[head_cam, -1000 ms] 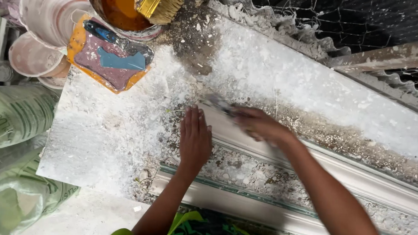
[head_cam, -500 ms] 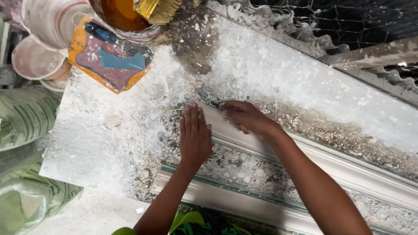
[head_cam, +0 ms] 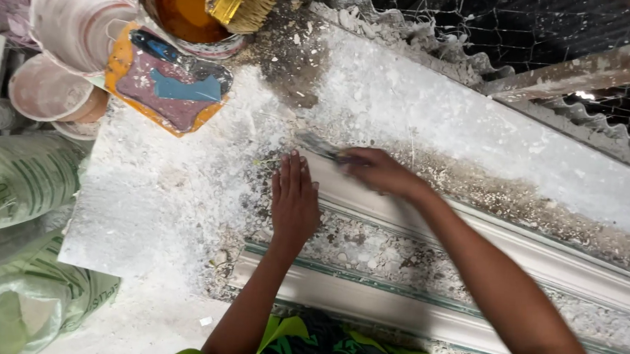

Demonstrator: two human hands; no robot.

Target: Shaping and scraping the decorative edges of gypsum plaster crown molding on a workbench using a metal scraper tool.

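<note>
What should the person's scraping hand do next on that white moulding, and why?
Probably draw the scraper along the moulding toward the right hand: its blade sits at the moulding's crumb-covered end, while the left hand lies flat, steadying it.

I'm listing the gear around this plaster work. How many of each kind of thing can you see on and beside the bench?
Brushes: 1
Tins of orange liquid: 1
Scraping tools, in the right hand: 1
Stacked pale buckets: at least 2
Green sacks: 2
Total: 7
</note>
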